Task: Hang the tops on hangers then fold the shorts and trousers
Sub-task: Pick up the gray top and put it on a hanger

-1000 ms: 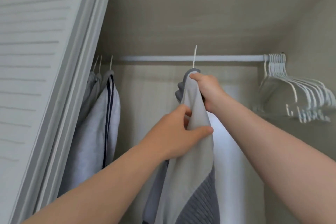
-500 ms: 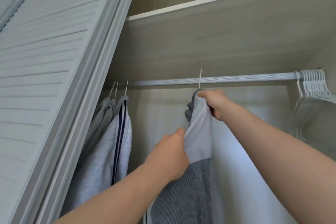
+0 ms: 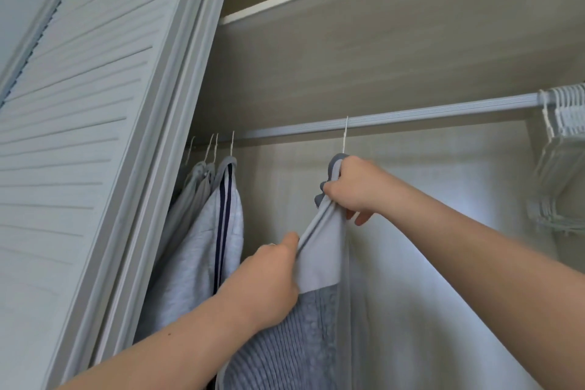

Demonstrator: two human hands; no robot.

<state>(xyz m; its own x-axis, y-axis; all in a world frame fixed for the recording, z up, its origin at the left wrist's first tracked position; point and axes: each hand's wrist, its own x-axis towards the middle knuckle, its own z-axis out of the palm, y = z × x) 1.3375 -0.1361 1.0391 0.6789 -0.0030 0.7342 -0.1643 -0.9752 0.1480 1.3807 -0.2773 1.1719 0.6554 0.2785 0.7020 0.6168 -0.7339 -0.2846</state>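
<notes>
Hanging was judged underway, folding pending: two-tone grey knit top (image 3: 319, 263) was gripped by left hand (image 3: 269, 279) and right hand (image 3: 354, 190); pale grey tops (image 3: 221, 231) hung at 9 o'clock.

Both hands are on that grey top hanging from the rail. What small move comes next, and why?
Probably let go: the hanger hook already sits over the rail; the right hand grips the grey top at its collar, the left hand pinches its edge taut.
</notes>
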